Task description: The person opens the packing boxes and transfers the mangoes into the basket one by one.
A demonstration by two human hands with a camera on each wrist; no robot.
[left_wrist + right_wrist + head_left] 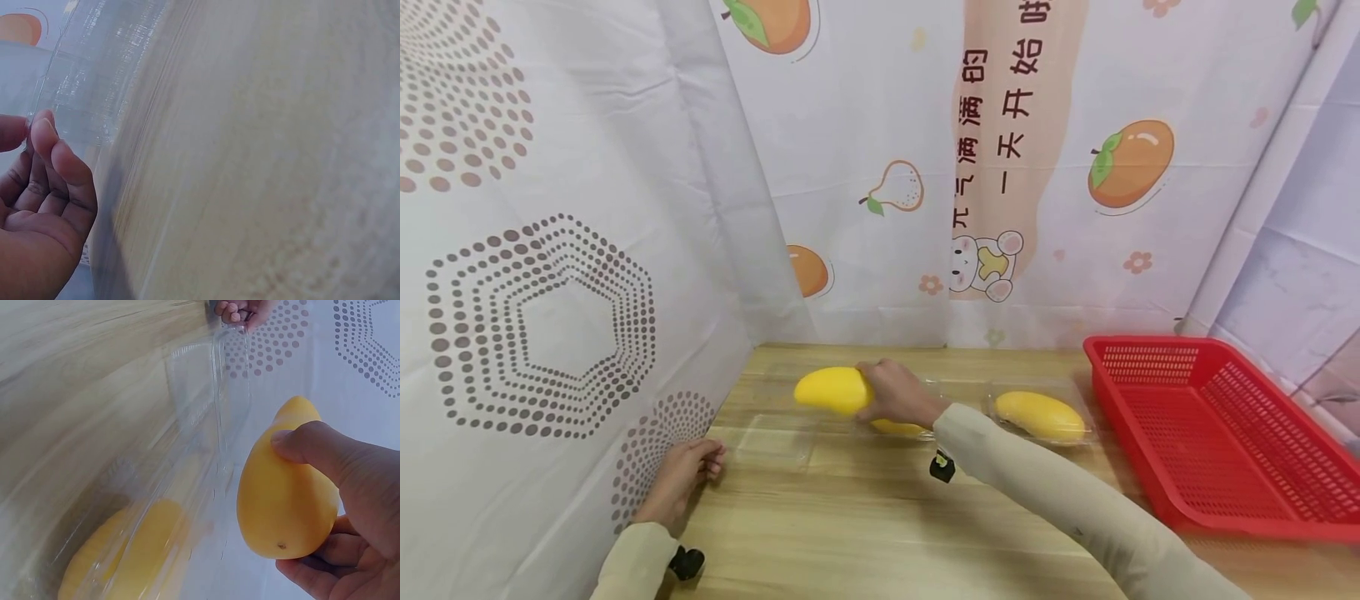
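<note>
My right hand [898, 396] grips a yellow mango [833, 390], fingers and thumb wrapped round its blunt end; it is held in the air. In the right wrist view this mango [284, 494] hangs beside a clear plastic clamshell box [194, 381]. At the left, my left hand [685, 475] pinches that box's thin edge between thumb and fingertips, as the left wrist view shows at the box's wall [94, 81]. The box [773, 437] contains nothing visible. Below my right hand lies another mango [897, 428] in a clear box, partly hidden by the hand.
Right of the middle, a mango [1040, 417] lies in a clear clamshell box. A red plastic basket [1195, 508] stands on the wooden table [850, 525] at the right. Printed curtains [865, 275] enclose the back and left sides.
</note>
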